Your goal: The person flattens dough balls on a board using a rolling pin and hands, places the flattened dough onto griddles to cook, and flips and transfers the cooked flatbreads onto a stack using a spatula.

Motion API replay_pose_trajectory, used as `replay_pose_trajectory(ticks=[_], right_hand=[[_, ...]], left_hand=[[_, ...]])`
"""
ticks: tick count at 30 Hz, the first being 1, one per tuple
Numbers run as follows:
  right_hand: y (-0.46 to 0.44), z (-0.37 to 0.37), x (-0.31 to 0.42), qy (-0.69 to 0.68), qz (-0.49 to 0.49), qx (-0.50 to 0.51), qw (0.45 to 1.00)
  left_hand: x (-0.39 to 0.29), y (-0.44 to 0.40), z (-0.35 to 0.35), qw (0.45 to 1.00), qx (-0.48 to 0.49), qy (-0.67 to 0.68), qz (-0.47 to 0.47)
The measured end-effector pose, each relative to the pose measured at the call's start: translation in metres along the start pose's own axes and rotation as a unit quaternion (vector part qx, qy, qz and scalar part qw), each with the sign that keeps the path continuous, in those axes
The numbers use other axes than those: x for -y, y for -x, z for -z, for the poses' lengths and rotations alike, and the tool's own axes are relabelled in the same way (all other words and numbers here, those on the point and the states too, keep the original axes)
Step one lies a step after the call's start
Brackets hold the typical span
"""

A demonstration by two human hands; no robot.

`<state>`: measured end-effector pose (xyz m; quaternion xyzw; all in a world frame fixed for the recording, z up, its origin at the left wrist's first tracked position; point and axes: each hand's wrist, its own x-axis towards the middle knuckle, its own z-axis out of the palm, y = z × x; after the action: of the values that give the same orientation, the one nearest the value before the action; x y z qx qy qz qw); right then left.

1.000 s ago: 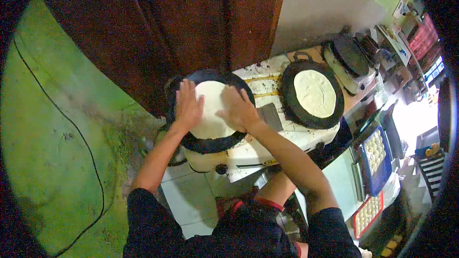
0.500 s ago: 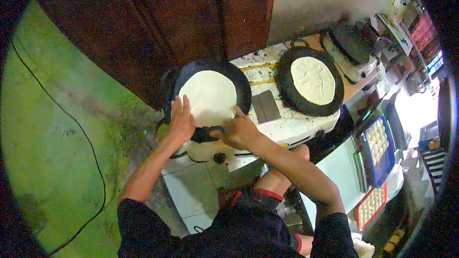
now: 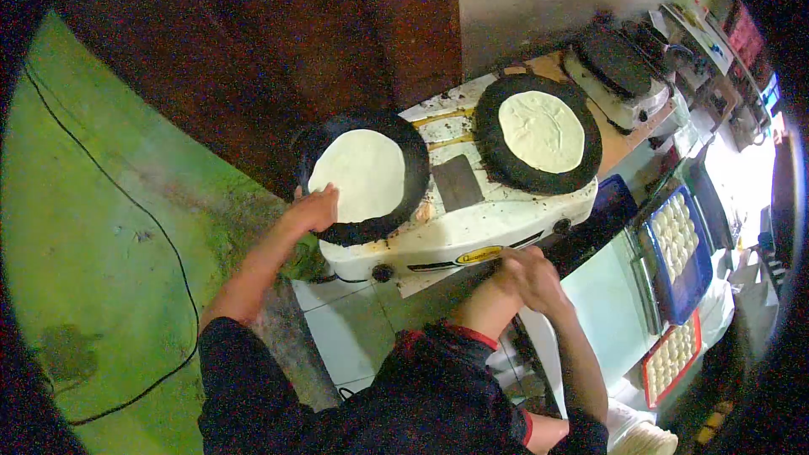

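A pale round flatbread (image 3: 367,170) lies flat in a black pan (image 3: 417,164) on the left burner of a white two-burner stove (image 3: 447,244). At the pan's lower left, my left hand (image 3: 315,209) has bent fingers over the rim and the flatbread's edge; what they grip is hidden. My right hand (image 3: 534,280) is away from the pans, just in front of the stove and above my knee. Its fingers look curled and slightly blurred. A second flatbread (image 3: 541,131), wrinkled on top, lies in the right black pan (image 3: 493,147).
A dark flat plate (image 3: 457,183) lies between the pans. Another burner with a black griddle (image 3: 613,63) stands at back right. Dough balls fill a blue tray (image 3: 684,307) and a red-rimmed tray (image 3: 649,383) at right. A black cable (image 3: 139,211) crosses the green surface at left.
My right hand has left the left pan and moved right, to the stove's front. The left pan's handle no longer shows at its front. My left hand stays at the pan's left side.
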<state>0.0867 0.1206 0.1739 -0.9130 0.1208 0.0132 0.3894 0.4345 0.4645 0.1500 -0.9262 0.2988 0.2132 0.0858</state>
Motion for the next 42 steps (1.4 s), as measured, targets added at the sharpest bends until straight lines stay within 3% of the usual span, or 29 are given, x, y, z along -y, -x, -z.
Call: replay_pose_trajectory(ticks=[1,2,4,6,8,10,11,12,13,14,16,18,19,20,23,26,28,31,35,36,38,42], right_hand=[[0.034,0.008,-0.026,-0.067,-0.010,-0.044,0.997],[0.070,0.012,-0.048,-0.171,-0.114,-0.095,0.974],[0.148,0.031,-0.089,-0.106,-0.177,-0.194,0.959],[0.226,0.031,-0.141,-0.129,-0.210,-0.298,0.922],[0.279,0.029,-0.159,-0.187,-0.301,-0.382,0.853],[0.312,0.022,-0.173,-0.209,-0.313,-0.438,0.817],[0.327,0.013,-0.186,-0.194,-0.293,-0.470,0.809],[0.314,0.029,-0.161,-0.214,-0.343,-0.466,0.787],[0.317,0.020,-0.172,-0.222,-0.300,-0.503,0.780],[0.326,0.022,-0.183,-0.179,-0.320,-0.476,0.799],[0.323,0.040,-0.179,-0.179,-0.307,-0.487,0.798],[0.332,0.066,-0.182,-0.135,-0.314,-0.468,0.815],[0.338,0.079,-0.184,-0.143,-0.319,-0.475,0.808],[0.344,0.091,-0.191,-0.150,-0.321,-0.480,0.802],[0.367,0.117,-0.267,-0.160,-0.291,-0.507,0.795],[0.357,0.177,-0.293,-0.061,-0.315,-0.521,0.791],[0.331,0.215,-0.316,0.004,-0.329,-0.516,0.791],[0.279,0.254,-0.385,0.099,-0.331,-0.503,0.792],[0.206,0.291,-0.475,-0.022,-0.442,-0.463,0.768],[0.190,0.298,-0.489,-0.033,-0.462,-0.461,0.757],[0.166,0.312,-0.503,-0.052,-0.478,-0.448,0.754],[0.138,0.322,-0.496,-0.053,-0.434,-0.474,0.764]], left_hand=[[-0.019,0.007,0.038,0.990,0.108,-0.086,0.004],[-0.020,0.005,0.049,0.990,0.098,-0.099,0.010],[-0.017,0.008,0.063,0.989,0.079,-0.121,0.026],[-0.049,0.020,0.099,0.997,-0.055,-0.035,-0.050],[-0.112,0.015,0.124,0.964,-0.208,0.031,-0.162],[-0.229,0.007,0.145,0.952,-0.164,0.142,-0.218],[-0.288,-0.014,0.120,0.894,-0.236,0.183,-0.333],[-0.360,0.003,0.121,0.904,-0.073,0.295,-0.299],[-0.422,-0.025,0.079,0.804,-0.023,0.439,-0.400],[-0.484,-0.051,0.046,0.784,0.057,0.453,-0.420],[-0.602,-0.079,-0.012,0.773,0.035,0.512,-0.372],[-0.679,-0.106,-0.034,0.842,-0.002,0.451,-0.296],[-0.707,-0.141,-0.066,0.851,-0.056,0.445,-0.274],[-0.725,-0.152,-0.072,0.852,0.003,0.452,-0.263],[-0.735,-0.152,-0.061,0.836,0.203,0.439,-0.260],[-0.685,-0.097,-0.046,0.858,0.054,0.375,-0.347],[-0.643,-0.073,-0.053,0.879,0.037,0.376,-0.290],[-0.589,-0.033,-0.066,0.889,0.115,0.405,-0.180],[-0.563,0.015,-0.077,0.932,0.027,0.319,-0.168],[-0.563,0.024,-0.087,0.920,-0.027,0.335,-0.203],[-0.574,0.028,-0.103,0.925,-0.160,0.139,-0.315],[-0.615,0.023,-0.094,0.894,-0.108,0.050,-0.431]])
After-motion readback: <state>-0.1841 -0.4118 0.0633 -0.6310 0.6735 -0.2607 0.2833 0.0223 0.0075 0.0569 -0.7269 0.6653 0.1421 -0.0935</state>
